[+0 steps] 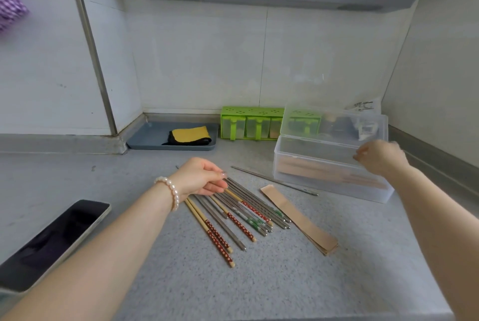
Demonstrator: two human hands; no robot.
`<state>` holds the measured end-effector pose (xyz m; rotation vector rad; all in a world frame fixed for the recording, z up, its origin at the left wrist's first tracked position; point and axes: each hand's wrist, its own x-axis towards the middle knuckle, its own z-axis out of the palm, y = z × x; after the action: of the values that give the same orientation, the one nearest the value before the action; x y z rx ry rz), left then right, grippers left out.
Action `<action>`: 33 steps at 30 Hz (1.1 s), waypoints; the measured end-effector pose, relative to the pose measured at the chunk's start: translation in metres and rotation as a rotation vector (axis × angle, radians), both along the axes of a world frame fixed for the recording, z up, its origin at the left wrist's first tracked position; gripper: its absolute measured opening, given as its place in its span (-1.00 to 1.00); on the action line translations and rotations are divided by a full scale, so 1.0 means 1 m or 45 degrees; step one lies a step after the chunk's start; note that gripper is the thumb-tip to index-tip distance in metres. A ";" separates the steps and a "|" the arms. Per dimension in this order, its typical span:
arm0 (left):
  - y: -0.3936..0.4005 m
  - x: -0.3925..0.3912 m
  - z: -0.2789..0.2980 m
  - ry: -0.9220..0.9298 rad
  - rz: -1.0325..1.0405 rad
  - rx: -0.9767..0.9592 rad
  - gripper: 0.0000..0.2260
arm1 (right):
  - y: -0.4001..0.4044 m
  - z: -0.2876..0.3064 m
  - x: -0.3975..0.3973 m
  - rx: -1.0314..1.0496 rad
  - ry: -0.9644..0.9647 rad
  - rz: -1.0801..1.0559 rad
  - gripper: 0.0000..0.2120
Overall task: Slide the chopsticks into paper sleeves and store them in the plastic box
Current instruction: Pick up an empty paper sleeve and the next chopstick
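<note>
Chopsticks, loose bundle of metal and bamboo sticks with red dotted and green patterned ends (241, 210): lying fanned on the speckled grey countertop (272, 281), centre of view, tips pointing toward the near right.

Left hand (201, 178): resting over the far ends of the bundle, fingers curled down onto the sticks; whether any stick is actually pinched cannot be told. Wrist carries a white pearl bead bracelet (169, 191).

Single grey metal chopstick (274, 180): lying apart from the bundle, between it and the box.

Brown paper sleeves, flat stack (300, 219): on the countertop just right of the bundle, lying at the same slant.

Clear rectangular plastic box (298, 157): right of centre, lid raised at the back. Sleeved chopsticks (324, 173) lie along its bottom, seen through the front wall.

Right hand (381, 156): above the right end of the box, at its rim; fingers loosely curled, blurred, nothing seen between them; grip cannot be told.

Green plastic seasoning rack with clear compartments (248, 126): against the tiled wall, behind the box, partly seen through the lid.

Grey-blue shallow tray (145, 139): in the back corner, holding a folded yellow and black cloth (190, 135).

Dark-screened phone in pale case (54, 240): near left, beside the left forearm.
</note>
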<state>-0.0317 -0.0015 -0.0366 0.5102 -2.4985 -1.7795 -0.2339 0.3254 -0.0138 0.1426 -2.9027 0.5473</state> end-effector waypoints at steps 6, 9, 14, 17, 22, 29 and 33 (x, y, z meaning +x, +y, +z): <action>-0.007 0.006 -0.004 -0.012 0.029 -0.083 -0.92 | -0.037 0.008 0.031 -0.131 0.377 0.251 -0.78; -0.007 0.009 -0.007 0.003 0.001 -0.225 -0.90 | -0.070 0.005 0.064 -0.172 0.435 0.516 -0.85; -0.006 0.017 -0.012 0.028 -0.079 -0.449 -0.87 | -0.115 -0.016 0.106 0.110 -0.006 0.901 -0.86; -0.007 0.018 -0.017 0.004 -0.123 -0.554 -0.82 | -0.134 -0.029 0.108 0.226 -0.204 0.921 -0.90; -0.006 0.011 -0.026 0.026 -0.111 -0.641 -0.77 | -0.150 -0.032 0.101 0.257 -0.325 0.841 -0.89; -0.007 -0.003 -0.032 0.143 -0.033 -0.687 -0.78 | -0.132 -0.016 0.077 0.312 -0.525 0.589 -0.79; -0.015 -0.001 -0.040 0.187 -0.019 -0.672 -0.81 | -0.107 -0.017 0.076 0.444 -0.738 0.493 -0.61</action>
<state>-0.0328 -0.0167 -0.0765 0.3120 -2.7082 -1.0376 -0.1583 0.2185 -0.0313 0.7155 -3.5398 0.1309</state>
